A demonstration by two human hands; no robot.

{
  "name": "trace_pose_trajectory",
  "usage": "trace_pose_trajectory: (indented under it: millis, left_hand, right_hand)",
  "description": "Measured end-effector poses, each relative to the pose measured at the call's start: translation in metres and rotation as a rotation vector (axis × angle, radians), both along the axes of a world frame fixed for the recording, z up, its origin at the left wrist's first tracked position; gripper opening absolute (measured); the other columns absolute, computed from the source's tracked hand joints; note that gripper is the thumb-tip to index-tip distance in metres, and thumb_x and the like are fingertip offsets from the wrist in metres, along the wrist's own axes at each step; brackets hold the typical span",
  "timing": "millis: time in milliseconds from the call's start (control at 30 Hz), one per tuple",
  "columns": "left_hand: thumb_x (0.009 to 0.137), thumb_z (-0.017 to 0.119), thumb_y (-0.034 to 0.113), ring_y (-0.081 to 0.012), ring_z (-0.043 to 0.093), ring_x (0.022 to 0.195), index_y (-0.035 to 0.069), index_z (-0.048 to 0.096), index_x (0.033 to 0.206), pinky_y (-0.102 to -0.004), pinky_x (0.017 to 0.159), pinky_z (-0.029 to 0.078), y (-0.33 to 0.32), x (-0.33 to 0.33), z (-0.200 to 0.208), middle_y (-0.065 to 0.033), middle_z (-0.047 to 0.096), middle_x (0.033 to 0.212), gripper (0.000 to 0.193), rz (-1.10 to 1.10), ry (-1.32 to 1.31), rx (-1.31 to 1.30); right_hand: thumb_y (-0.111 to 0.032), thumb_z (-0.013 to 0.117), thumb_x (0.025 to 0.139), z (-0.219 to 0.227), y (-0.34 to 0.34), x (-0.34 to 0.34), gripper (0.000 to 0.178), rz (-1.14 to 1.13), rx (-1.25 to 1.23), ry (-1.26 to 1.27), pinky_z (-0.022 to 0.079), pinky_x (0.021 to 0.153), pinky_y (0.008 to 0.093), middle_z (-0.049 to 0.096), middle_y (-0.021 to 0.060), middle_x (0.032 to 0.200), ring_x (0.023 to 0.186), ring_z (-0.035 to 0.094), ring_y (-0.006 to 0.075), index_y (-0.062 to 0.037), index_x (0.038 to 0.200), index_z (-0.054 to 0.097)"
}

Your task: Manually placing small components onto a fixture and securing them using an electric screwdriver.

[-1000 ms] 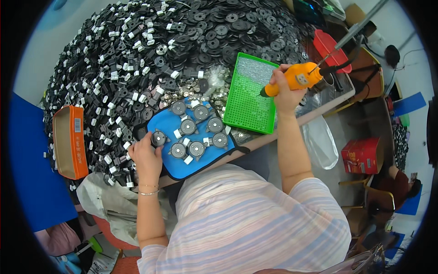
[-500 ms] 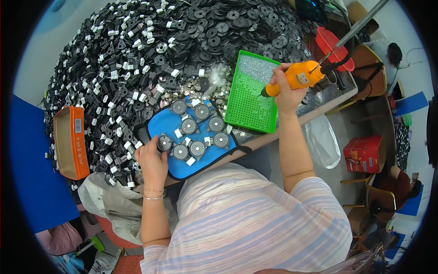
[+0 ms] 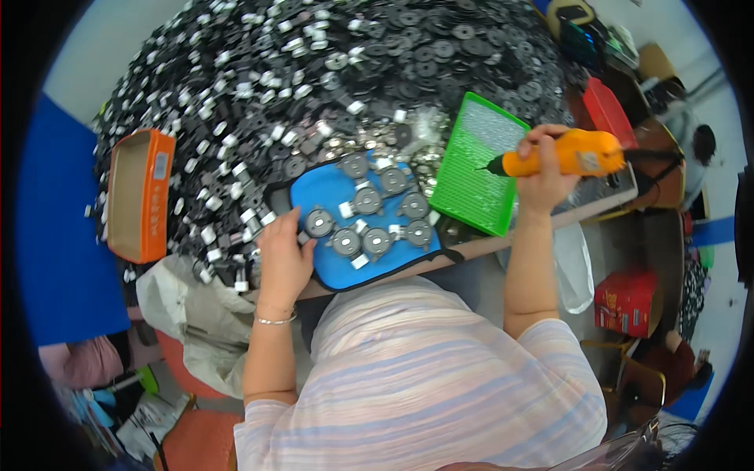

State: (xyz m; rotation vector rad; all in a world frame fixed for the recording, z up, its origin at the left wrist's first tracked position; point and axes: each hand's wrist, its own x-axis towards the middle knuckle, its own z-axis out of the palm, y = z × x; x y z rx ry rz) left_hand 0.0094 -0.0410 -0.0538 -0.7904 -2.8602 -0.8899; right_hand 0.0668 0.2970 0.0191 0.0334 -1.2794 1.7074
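Note:
My right hand [image 3: 547,184] is wrapped round an orange electric screwdriver [image 3: 585,152], whose dark tip and thin bit point left above the green perforated tray [image 3: 479,186]. Small silvery screws [image 3: 493,125] lie heaped at the tray's far end, with some scattered nearer. On a blue mat [image 3: 345,272] with a black rim sit several round dark-grey parts [image 3: 377,242], each with a pale centre; white blocks are among them. My left hand [image 3: 284,255] rests at the mat's left edge, thumb and fingers closed about the side tab of the leftmost round part [image 3: 319,223].
A huge pile of black parts with white ends [image 3: 236,102] and black discs [image 3: 440,51] covers the table behind the mat. Small metal pieces [image 3: 377,137] lie beyond it. An orange box [image 3: 162,208] stands left, a red basin [image 3: 609,110] far right. Other people sit around.
The view has shifted, so the table's things appear further right. The screwdriver has turned more level, its bit now showing over the tray. My left hand stays at the leftmost round part.

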Motion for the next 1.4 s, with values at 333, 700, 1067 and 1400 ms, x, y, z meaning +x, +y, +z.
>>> trace_pose_trajectory:
  millis: [333, 700, 1067, 1400]
  left_hand:
    - [0.070, 0.075, 0.011, -0.0361, 0.057, 0.095, -0.002, 0.059, 0.107, -0.0401, 0.082, 0.046, 0.014, -0.006, 0.004, -0.0181, 0.061, 0.100, 0.042, -0.020, -0.151, 0.175]
    - [0.069, 0.075, 0.012, -0.0356, 0.057, 0.090, -0.003, 0.060, 0.108, -0.0402, 0.078, 0.047, 0.012, -0.010, -0.002, -0.0174, 0.060, 0.093, 0.044, -0.022, -0.255, 0.187]
    - [0.069, 0.075, 0.012, -0.0350, 0.057, 0.084, -0.001, 0.061, 0.106, -0.0401, 0.074, 0.047, 0.011, -0.014, -0.007, -0.0169, 0.060, 0.088, 0.041, -0.023, -0.377, 0.137]
    - [0.071, 0.075, 0.011, -0.0339, 0.058, 0.086, 0.000, 0.060, 0.110, -0.0387, 0.075, 0.048, 0.011, -0.009, 0.003, -0.0173, 0.061, 0.094, 0.043, -0.014, -0.262, 0.122]
  right_hand:
    - [-0.003, 0.065, 0.080, -0.006, -0.140, -0.038, 0.026, 0.537, 0.322, 0.001, 0.050, 0.061, 0.0262, 0.056, 0.0127, 0.088, 0.070, 0.057, 0.0157, -0.0027, 0.102, 0.051]
    - [0.008, 0.065, 0.076, -0.023, -0.177, -0.072, 0.029, 0.590, 0.262, -0.130, 0.048, 0.055, 0.0240, 0.060, 0.0096, 0.084, 0.062, 0.058, 0.0126, -0.0017, 0.099, 0.053]
    - [0.004, 0.070, 0.071, -0.021, -0.170, -0.083, 0.033, 0.794, 0.449, -0.078, 0.049, 0.067, 0.0280, 0.058, 0.0093, 0.091, 0.077, 0.059, 0.0153, -0.0027, 0.098, 0.053]
    - [-0.003, 0.066, 0.081, 0.023, -0.064, -0.042, 0.024, 0.369, 0.013, 0.156, 0.048, 0.057, 0.0265, 0.059, 0.0103, 0.081, 0.061, 0.057, 0.0144, -0.0011, 0.101, 0.053]
